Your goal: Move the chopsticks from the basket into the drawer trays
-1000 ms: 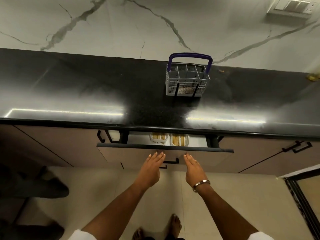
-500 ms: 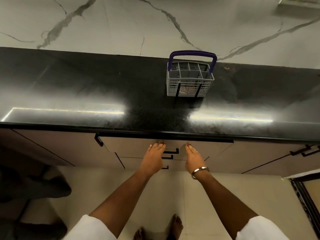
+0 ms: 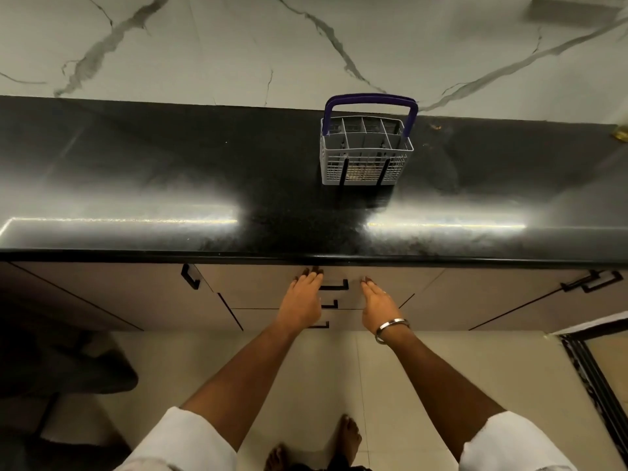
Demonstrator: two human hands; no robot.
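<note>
Black counter [image 3: 136, 185]; hands [image 3: 302, 300] press drawer [image 3: 265, 287].

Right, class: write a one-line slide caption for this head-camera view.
Both open hands, left hand and right hand, press the closed beige drawer front below the grey plastic cutlery basket.

Domestic kitchen. A polished black granite countertop [image 3: 170, 185] runs along a white marble-veined backsplash [image 3: 204, 45]; beige base cabinets and drawers [image 3: 265, 287] with black bar handles [image 3: 334, 286] sit below, a cutlery basket [image 3: 365, 154] stands on top, over a tiled floor [image 3: 323, 375].
</note>
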